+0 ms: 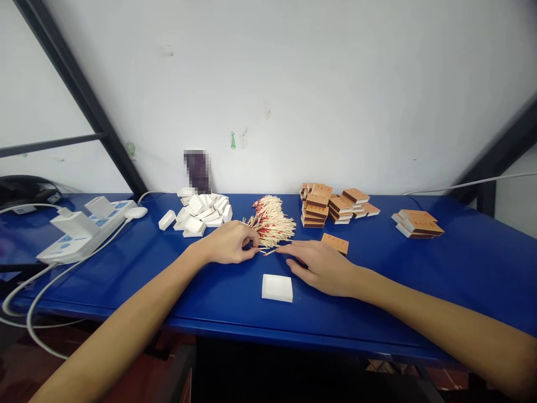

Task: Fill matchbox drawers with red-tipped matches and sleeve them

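Note:
A loose heap of red-tipped matches lies at the middle of the blue table. My left hand rests at the heap's near left edge, fingers curled and pinched on a few matches. My right hand lies flat on the table just right of it, forefinger stretched out and touching a single match. A white inner matchbox tray sits in front of both hands. An orange matchbox sleeve lies behind my right hand.
A pile of white trays stands at the back left. Stacks of orange matchbox sleeves and a smaller stack stand at the back right. A white power strip with plugs and cables lies at the far left.

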`<state>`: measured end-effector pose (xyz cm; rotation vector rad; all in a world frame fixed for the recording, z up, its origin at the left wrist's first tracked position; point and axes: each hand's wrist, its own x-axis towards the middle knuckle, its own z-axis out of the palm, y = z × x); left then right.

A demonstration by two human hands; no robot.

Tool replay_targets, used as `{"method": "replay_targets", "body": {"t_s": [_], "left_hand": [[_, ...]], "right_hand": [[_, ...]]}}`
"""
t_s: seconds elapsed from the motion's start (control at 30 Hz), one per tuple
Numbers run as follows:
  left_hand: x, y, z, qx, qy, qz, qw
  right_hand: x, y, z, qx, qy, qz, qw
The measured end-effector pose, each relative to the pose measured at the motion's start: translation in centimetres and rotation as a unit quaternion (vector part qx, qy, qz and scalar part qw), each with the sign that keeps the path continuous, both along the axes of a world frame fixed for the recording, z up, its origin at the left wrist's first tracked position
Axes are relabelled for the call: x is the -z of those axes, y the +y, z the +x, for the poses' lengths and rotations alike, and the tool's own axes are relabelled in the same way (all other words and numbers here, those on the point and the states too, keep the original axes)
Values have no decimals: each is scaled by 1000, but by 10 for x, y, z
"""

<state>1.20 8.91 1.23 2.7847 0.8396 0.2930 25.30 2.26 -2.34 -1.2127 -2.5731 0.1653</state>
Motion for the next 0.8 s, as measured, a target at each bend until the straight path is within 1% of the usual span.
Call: {"method": "replay_targets", "body": {"t_s": [0.17, 0.3, 0.4, 0.43, 0.53, 0.63, 0.7, 0.8], "left_hand": [[1, -2, 2, 9, -8, 0, 1000], [1, 2, -3, 1, -8, -10, 1000], [1, 7, -9, -8, -3, -21, 1000], [2, 8, -10, -9, -3, -24, 1000], [2, 9, -11, -4, -6, -32, 999], [2, 6, -7, 1, -12, -48, 999], [2, 3, -4, 8, -19, -60, 998], [3, 3, -3, 23, -33, -63, 997]], "right_hand": [[1, 1, 0, 9, 7, -5, 1000], [0, 1, 2, -11, 13, -18, 1000], [1, 3, 2, -33, 48, -25, 998], [2, 4, 2, -32, 68, -29, 997], [3, 7, 2, 15, 132, -46, 990], [1, 6, 1, 75, 163, -54, 982], [0, 5, 1, 86, 170, -50, 981], [1, 4, 1, 79, 154, -31, 985]]}}
